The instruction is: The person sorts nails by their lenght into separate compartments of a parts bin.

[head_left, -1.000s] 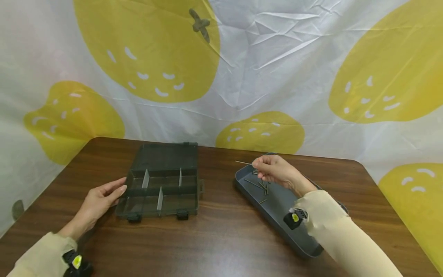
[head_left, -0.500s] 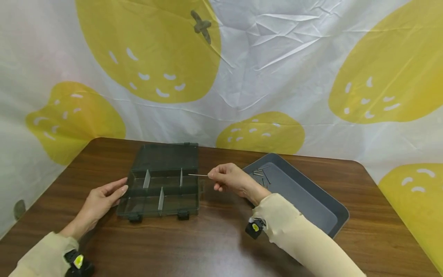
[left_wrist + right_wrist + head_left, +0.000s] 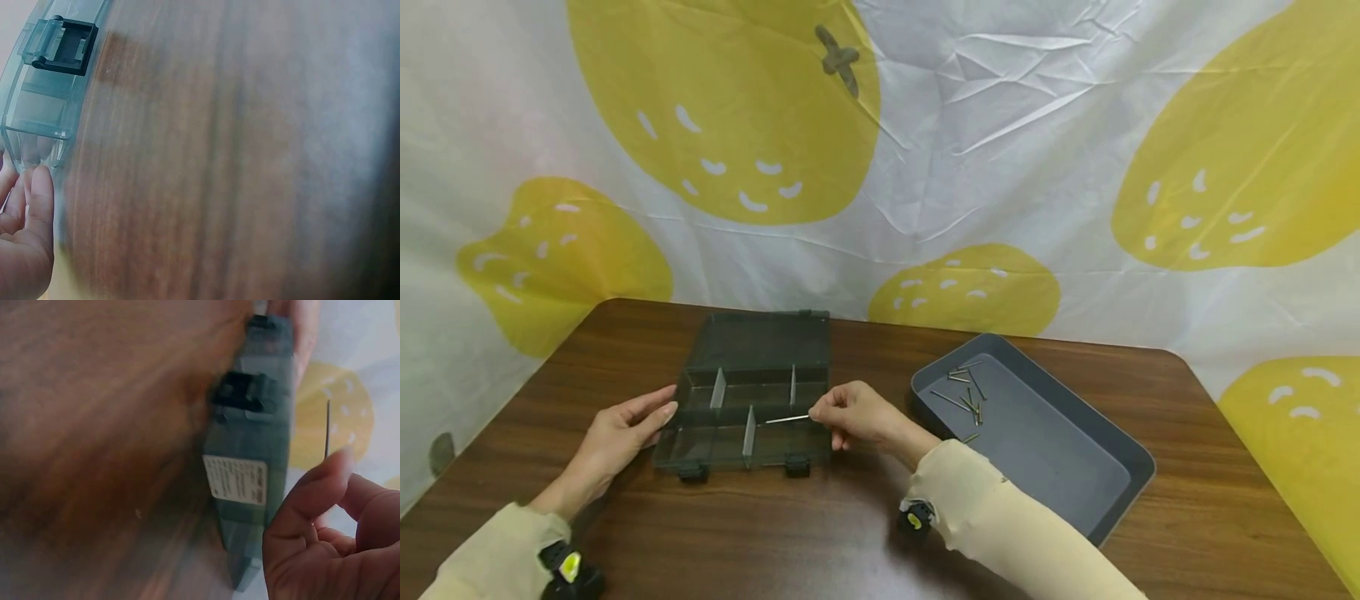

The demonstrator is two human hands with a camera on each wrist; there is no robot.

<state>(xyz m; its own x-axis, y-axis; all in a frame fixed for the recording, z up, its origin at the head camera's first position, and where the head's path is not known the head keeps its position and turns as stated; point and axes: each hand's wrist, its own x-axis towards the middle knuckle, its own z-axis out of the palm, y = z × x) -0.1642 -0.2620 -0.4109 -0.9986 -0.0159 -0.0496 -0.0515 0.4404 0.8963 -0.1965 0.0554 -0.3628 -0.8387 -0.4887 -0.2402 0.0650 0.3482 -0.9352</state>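
An open, see-through dark storage box (image 3: 741,457) with upright dividers sits on the left of the table. At its left side, my left hand (image 3: 617,433) rests thumb and fingertips against the end wall; the left wrist view shows these fingers nearly straight. My right hand (image 3: 861,417) pinches a thin nail (image 3: 786,419) by one end, between thumb and index finger. In the head view the nail overlaps the front right compartment, pointing left. The right wrist view shows its shaft (image 3: 327,425) sticking out past the thumb, beside the box (image 3: 247,440).
A grey tray (image 3: 1052,467) lies slanted on the right of the wooden table (image 3: 737,542), with several loose nails (image 3: 973,400) towards its far left end. The box lid (image 3: 763,340) is laid back. A lemon-print cloth (image 3: 970,167) hangs behind the table.
My right hand has carried the nail left from over the tray to above the box's front right compartment, dropping lower. The tray is uncovered now. My left hand has stayed at the box.
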